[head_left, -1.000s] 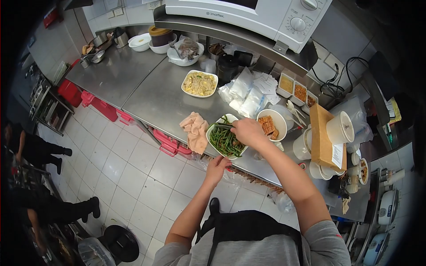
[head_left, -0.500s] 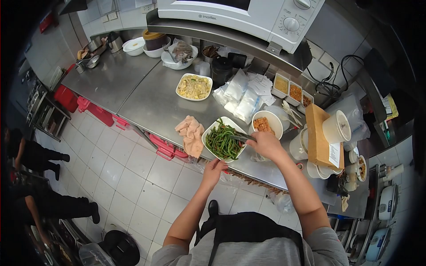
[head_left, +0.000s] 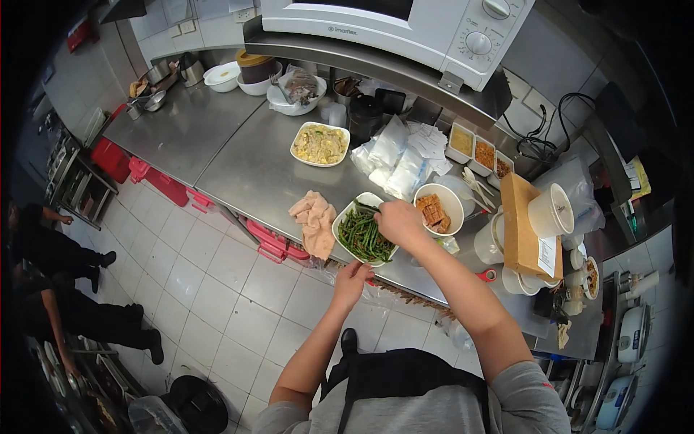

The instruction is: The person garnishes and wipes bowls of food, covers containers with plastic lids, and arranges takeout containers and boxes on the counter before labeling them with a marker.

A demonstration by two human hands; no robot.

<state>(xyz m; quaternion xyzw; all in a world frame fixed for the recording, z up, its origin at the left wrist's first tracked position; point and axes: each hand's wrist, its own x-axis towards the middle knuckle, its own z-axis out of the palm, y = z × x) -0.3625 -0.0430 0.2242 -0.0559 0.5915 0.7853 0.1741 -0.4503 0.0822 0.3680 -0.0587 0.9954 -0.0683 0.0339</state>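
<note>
A square white bowl [head_left: 367, 197] full of cooked green beans [head_left: 367, 237] stands near the counter's front edge. My right hand [head_left: 400, 223] is closed on dark tongs [head_left: 366, 207] over the beans; the hand hides much of the tongs. At the bowl's near side, my left hand [head_left: 352, 283] has its fingers closed on the rim. Just right of my right hand is a round white bowl [head_left: 457, 210] with browned, sliced pieces [head_left: 433, 213] in it. A crumpled peach cloth [head_left: 314, 224] lies to the left of the beans.
A bowl of fried rice [head_left: 320, 144] and plastic packets [head_left: 394, 160] sit farther back. Sauce containers [head_left: 484, 154], a cardboard box [head_left: 522, 231] and paper tubs [head_left: 551, 210] crowd the right. A microwave [head_left: 390, 32] overhangs the back. Other people [head_left: 69, 246] stand at left.
My right hand has moved left and back with the tongs, now directly over the beans, uncovering more of the round bowl. My left hand stays at the rim.
</note>
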